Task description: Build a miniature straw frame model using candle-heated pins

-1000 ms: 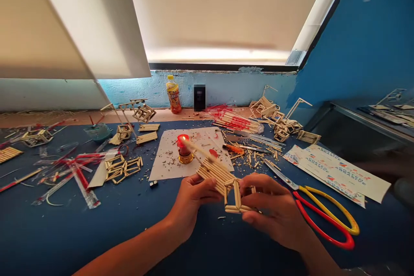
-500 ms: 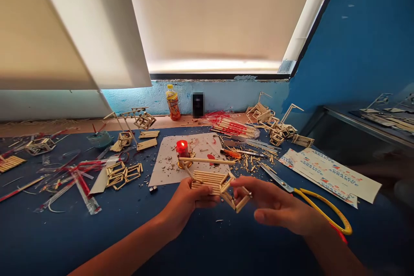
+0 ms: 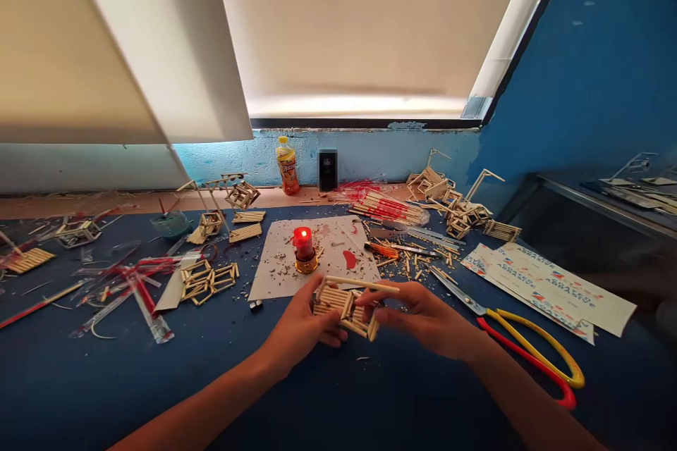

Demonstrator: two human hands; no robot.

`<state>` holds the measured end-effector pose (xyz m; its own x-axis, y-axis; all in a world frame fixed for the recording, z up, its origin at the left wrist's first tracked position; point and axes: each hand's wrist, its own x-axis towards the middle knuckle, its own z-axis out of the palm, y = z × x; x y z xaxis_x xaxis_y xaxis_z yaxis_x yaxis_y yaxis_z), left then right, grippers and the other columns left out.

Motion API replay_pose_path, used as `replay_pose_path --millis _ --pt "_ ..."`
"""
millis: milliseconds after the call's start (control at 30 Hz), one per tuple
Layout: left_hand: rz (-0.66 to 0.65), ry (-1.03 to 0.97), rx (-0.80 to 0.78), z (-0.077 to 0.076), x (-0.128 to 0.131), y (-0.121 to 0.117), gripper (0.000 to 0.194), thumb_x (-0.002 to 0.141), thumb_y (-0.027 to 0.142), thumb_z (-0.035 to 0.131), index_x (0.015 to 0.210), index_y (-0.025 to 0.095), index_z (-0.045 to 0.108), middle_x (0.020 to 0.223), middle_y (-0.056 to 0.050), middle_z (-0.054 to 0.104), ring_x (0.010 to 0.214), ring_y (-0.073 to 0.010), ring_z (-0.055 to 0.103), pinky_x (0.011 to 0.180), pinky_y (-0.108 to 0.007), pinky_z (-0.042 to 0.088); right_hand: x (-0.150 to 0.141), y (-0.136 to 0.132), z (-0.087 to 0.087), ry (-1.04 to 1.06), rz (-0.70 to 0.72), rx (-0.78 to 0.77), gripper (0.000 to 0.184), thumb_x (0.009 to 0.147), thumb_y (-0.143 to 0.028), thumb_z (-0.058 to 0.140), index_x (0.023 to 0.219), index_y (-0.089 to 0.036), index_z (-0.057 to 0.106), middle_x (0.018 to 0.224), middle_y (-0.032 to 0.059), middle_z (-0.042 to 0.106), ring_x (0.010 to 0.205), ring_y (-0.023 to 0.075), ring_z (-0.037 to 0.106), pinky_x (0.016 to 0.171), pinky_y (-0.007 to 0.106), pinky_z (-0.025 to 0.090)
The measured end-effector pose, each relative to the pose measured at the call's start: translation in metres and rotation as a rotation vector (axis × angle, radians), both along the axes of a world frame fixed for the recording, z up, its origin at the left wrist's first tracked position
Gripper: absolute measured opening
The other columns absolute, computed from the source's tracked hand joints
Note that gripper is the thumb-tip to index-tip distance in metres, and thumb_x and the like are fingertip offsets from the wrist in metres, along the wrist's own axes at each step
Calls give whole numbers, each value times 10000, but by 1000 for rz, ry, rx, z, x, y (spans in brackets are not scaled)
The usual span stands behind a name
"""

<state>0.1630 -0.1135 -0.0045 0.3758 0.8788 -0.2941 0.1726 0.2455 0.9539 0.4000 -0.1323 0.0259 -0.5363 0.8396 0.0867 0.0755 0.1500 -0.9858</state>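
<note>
Between my hands is a small model made of thin wooden sticks (image 3: 331, 299), with a slatted panel, a cube-like frame and one long stick along its top. My left hand (image 3: 299, 328) is closed on the slatted panel at the left, thumb in front. On the other side, the fingers of my right hand (image 3: 423, 317) pinch the frame; the fingertips are partly hidden behind the sticks. Just beyond the model a lit red candle (image 3: 304, 248) stands in a small amber holder (image 3: 306, 265), on a cardboard sheet (image 3: 275, 278) strewn with dark crumbs.
Scissors (image 3: 508, 331) with yellow and red handles lie at right, beside printed paper strips (image 3: 544, 289). An orange cutter (image 3: 381, 249) rests among stick offcuts. Other stick models (image 3: 209, 282) and red plastic wrappers (image 3: 140, 289) are at left. A bottle (image 3: 287, 168) stands at the back.
My right hand's fingers have closed in on the frame. The model has turned, with its frame now nearer the panel and the long stick lower, away from the candle.
</note>
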Motion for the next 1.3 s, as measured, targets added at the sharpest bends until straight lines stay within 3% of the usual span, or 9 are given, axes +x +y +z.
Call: replay_pose_path --millis 100,200,333,533,667,767,867,1000,1300 --pt "-26 130 120 -8 -7 5 322 861 412 639 1071 179 569 796 -34 702 641 -190 690 535 -259 506 -6 5 -4 -1 -45 -8 243 982 -424 641 1179 -317 736 1078 6 722 1020 179 644 897 306 483" --pt "-48 258 283 -9 -15 6 232 847 409 655 857 177 646 719 -13 675 656 -173 629 562 -245 425 -12 7 -9 -28 -57 -31 330 985 -465 621 1286 -338 669 1076 15 696 1014 188 641 900 335 488" --pt "-20 447 412 -2 -20 2 154 848 332 616 795 204 682 685 -8 672 661 -183 588 591 -265 352 -18 7 -15 30 -96 -85 378 932 -477 692 1242 -282 599 1075 31 692 985 194 646 850 335 505" --pt "16 641 494 7 -23 -1 132 825 323 628 833 251 738 817 -34 724 767 -235 619 638 -298 322 -30 4 -14 78 -180 -93 282 836 -435 804 958 -213 679 1000 15 674 970 183 636 853 296 497" --pt "11 635 465 5 -32 -6 278 880 436 612 1053 245 716 804 -27 713 748 -240 640 650 -313 397 -35 1 -20 133 -239 -133 276 800 -423 833 938 -221 705 958 -8 678 888 159 655 814 282 509" --pt "21 594 461 1 -39 -13 389 901 446 616 1223 234 666 1080 -71 732 957 -266 668 819 -348 485 -37 4 -26 172 -276 -174 314 774 -437 849 960 -224 713 961 1 716 837 168 688 749 282 527" --pt "12 547 481 -3 -42 -21 377 914 414 626 1263 276 657 1287 -64 670 1180 -274 611 1014 -384 458 -38 8 -29 194 -313 -187 302 765 -424 857 956 -223 735 945 10 747 867 186 712 778 291 537" --pt "-10 530 509 -9 -43 -25 321 907 423 655 1211 327 685 1243 -37 676 1200 -283 592 1042 -424 446 -46 11 -28 211 -347 -179 310 737 -424 870 942 -220 757 969 21 760 875 199 714 790 310 543" --pt "-32 512 558 -14 -43 -24 256 910 407 674 1143 301 695 1232 -36 677 1190 -274 588 1048 -419 441 -70 17 -21 225 -351 -138 286 741 -415 853 928 -217 768 933 23 744 864 188 696 761 298 524"
